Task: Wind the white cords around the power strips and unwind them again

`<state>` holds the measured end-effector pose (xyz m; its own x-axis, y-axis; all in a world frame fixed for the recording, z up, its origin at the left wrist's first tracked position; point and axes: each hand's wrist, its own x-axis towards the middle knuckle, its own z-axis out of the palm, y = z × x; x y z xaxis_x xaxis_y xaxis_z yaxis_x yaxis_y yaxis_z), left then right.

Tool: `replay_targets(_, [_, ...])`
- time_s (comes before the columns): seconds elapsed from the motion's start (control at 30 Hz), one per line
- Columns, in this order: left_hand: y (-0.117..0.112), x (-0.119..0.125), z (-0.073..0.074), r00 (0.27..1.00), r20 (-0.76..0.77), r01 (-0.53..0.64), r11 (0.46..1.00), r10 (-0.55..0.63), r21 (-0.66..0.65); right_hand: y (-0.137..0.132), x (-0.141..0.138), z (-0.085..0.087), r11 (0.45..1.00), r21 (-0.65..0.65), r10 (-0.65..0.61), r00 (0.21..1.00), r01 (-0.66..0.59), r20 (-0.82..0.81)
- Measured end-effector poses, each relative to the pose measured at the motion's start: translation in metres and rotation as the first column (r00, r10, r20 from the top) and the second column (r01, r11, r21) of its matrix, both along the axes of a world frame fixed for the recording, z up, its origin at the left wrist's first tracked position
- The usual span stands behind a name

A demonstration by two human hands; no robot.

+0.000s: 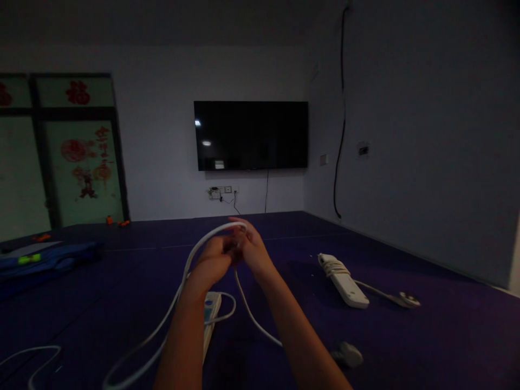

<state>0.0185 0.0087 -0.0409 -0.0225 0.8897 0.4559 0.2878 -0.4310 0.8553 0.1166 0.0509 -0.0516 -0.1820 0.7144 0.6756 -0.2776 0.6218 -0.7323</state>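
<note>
My left hand (215,257) and my right hand (251,244) meet in the middle of the view, fingers curled on a white power cord (203,239). One stretch of the cord arches over my left wrist and loops down to the lower left. Another hangs from my hands and runs behind my right forearm. Beneath my left forearm lies a white power strip (213,303), partly hidden. A pale plug (348,355) rests by my right forearm, slightly blurred. My fingertips are dark and hard to make out.
A second power strip (345,281), its cord wrapped round it, lies on the purple surface (284,292) at right, with its plug (408,299) beyond. Blue cloth (60,264) and a thin white cable (44,348) are at left. A television (252,135) hangs on the far wall.
</note>
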Motion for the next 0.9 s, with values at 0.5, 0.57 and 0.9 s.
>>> replay_targets(0.5, [-0.026, -0.064, 0.017, 0.704, 0.621, -0.655, 0.653, 0.345, 0.380, 0.036, 0.011, -0.051, 0.989, 0.082, -0.115, 0.300, 0.121, 0.947])
replay_targets(0.57, [-0.028, -0.064, 0.018, 0.691, 0.649, -0.654, 0.659, 0.320, 0.372, 0.042, 0.009, -0.053, 0.970, 0.121, -0.194, 0.365, 0.213, 0.911])
replay_targets(0.9, [-0.036, -0.054, 0.025, 0.682, 0.694, -0.622, 0.683, 0.233, 0.382, 0.055, -0.017, -0.070, 0.958, 0.051, -0.251, 0.732, 0.284, 0.633])
